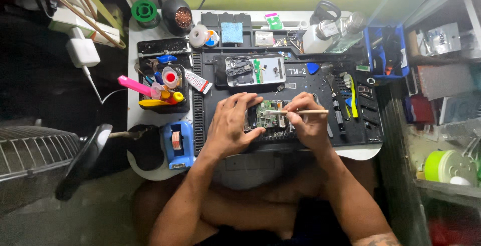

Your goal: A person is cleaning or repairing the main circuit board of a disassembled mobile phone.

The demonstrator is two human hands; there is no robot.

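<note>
A small green circuit board (268,115) lies on the black work mat (305,83) near the front edge of the desk. My left hand (230,125) rests on the mat and pins the board's left edge with thumb and fingers. My right hand (308,123) grips a thin wooden-handled brush (300,111); its tip lies on the board, pointing left. An opened phone body (255,70) lies flat on the mat just beyond the board.
A black holder (163,88) with a pink tool, glue tubes and a yellow tool stands at left. A blue tape dispenser (178,144) sits at front left. Bottles (330,33) and a blue bin (386,50) stand at back right. Hand tools lie along the mat's right side.
</note>
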